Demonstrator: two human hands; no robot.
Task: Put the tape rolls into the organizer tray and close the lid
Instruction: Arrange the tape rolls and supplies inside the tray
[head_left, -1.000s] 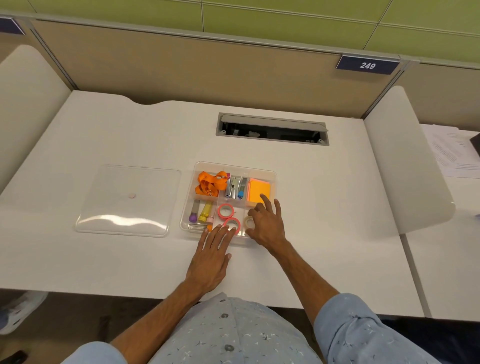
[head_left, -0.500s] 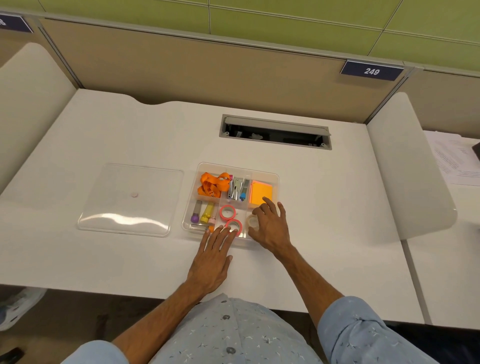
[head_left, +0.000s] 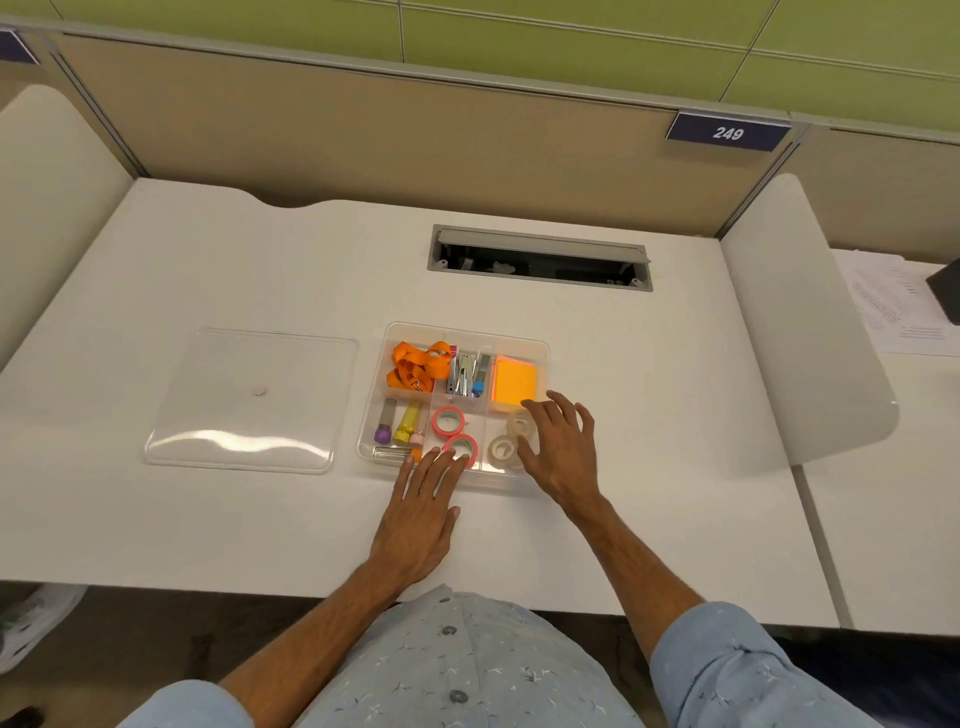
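Note:
A clear organizer tray (head_left: 543, 347) sits in the middle of the white desk. Its front middle compartment holds two pink tape rolls (head_left: 448, 420), one behind the other. Two clear tape rolls (head_left: 502, 450) lie in the front right compartment. My left hand (head_left: 422, 506) rests flat on the desk, its fingertips over the tray's front edge by the nearer pink roll. My right hand (head_left: 562, 447) hovers over the tray's right front corner with fingers spread and nothing in it. The clear lid (head_left: 249, 400) lies flat on the desk left of the tray.
Other compartments hold an orange lanyard (head_left: 418, 365), staplers (head_left: 466, 373), orange sticky notes (head_left: 513, 382) and markers (head_left: 397, 423). A cable slot (head_left: 537, 256) opens behind the tray. White side dividers stand left and right (head_left: 800, 338); papers (head_left: 893, 306) lie beyond the right one.
My right hand has drawn back to the right and opened, uncovering the two clear tape rolls in the front right compartment. My left hand has stayed in place.

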